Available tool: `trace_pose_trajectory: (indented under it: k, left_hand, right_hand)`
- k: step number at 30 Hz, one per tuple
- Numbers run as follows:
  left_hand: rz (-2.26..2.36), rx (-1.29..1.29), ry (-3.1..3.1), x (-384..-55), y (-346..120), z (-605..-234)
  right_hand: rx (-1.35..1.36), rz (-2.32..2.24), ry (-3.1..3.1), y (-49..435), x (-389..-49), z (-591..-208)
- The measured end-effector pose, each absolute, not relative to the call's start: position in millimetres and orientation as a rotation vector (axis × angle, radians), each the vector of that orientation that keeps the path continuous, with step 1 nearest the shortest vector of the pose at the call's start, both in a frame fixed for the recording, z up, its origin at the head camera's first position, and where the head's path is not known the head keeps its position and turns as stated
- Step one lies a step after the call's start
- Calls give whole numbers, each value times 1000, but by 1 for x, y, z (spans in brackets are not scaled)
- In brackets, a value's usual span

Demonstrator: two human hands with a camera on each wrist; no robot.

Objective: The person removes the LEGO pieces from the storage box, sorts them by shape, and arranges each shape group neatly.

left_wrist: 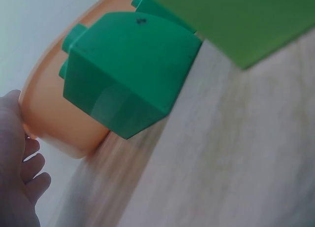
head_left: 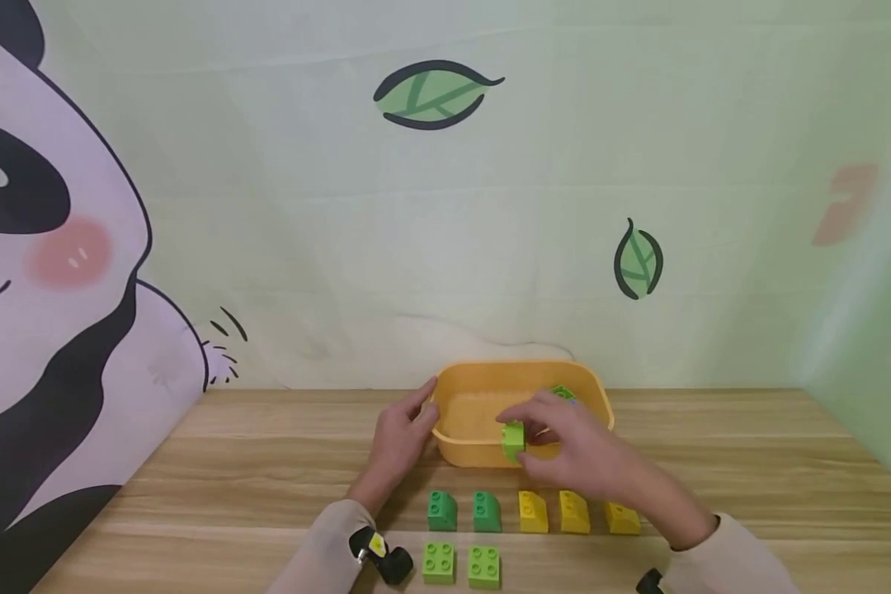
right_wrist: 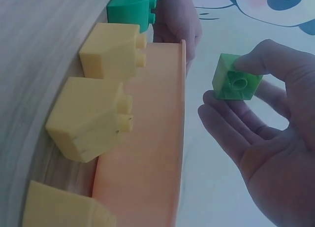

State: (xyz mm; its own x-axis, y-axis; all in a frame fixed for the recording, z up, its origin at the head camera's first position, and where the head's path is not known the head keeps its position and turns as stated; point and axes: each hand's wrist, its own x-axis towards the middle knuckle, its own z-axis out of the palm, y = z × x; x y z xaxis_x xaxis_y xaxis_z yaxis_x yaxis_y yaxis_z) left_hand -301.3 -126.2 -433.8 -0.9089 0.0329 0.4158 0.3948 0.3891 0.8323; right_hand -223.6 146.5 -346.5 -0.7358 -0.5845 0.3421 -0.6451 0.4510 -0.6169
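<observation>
My right hand (head_left: 575, 441) pinches a light green toy brick (head_left: 514, 441) between thumb and fingers, over the front rim of an orange bin (head_left: 460, 452). The hollow underside of that green brick (right_wrist: 238, 81) shows in the right wrist view. At the bin's left end, my left hand (head_left: 401, 437) touches the outside near the rim, with its lower fingers (left_wrist: 35, 165) loosely bent. Inside the bin, a green piece (head_left: 563, 393) shows at the right, partly covered by my right hand.
In front of the bin stand two dark green sloped bricks (head_left: 441, 511) and three yellow sloped bricks (head_left: 533, 512) in a row. Nearer me are two light green square bricks (head_left: 439, 563). A printed wall sheet (head_left: 327, 247) rises behind the wooden table (head_left: 267, 445).
</observation>
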Motion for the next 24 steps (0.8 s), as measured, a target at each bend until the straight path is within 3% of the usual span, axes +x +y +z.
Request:
trace_pose_trajectory:
  k: [24]
  left_hand:
    - [-1533, -365, -2340, -301, -127, -433]
  right_hand:
    - [1117, 1202, -2790, 163, -195, -354]
